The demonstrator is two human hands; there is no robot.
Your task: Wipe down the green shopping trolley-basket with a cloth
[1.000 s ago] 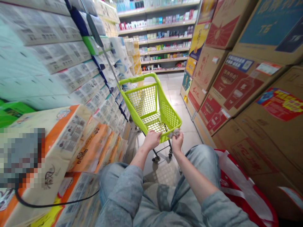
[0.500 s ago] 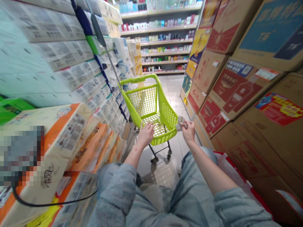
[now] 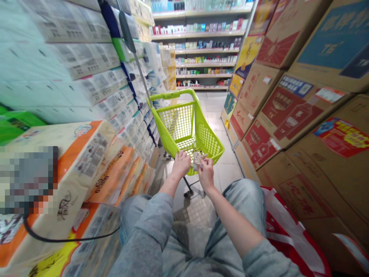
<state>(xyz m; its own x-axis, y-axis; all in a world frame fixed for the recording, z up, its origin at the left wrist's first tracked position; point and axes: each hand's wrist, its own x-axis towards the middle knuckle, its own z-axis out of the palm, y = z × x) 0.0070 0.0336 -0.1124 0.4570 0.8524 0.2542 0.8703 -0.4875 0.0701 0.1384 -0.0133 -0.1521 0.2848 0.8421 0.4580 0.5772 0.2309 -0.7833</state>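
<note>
A lime-green shopping cart [image 3: 212, 144] with a lattice basket stands before my knees, on dark legs and wheels. My left hand [image 3: 181, 164] lies at the basket's near rim, its fingers curled over the edge. In my right hand [image 3: 206, 173] is a crumpled greyish-white cloth [image 3: 198, 158], pinched between thumb and fingers over the near rim, just right of my left hand. Whether the cloth touches the rim, I cannot tell. A thin pole with a dark grip [image 3: 127, 32] rises from the cart's far left corner.
Stacked tissue packs [image 3: 95, 165] line the left side, with a blurred-out device [image 3: 31, 181] and black cable on top. Cardboard boxes [image 3: 296, 107] are piled along the right. A red-and-white bag [image 3: 285, 231] sits by my right knee. Product shelves [image 3: 207, 36] stand at the far end.
My right hand has moved left with the cloth, from the basket's right corner to the near rim beside my left hand. My left fingers look more curled. The view has shifted slightly.
</note>
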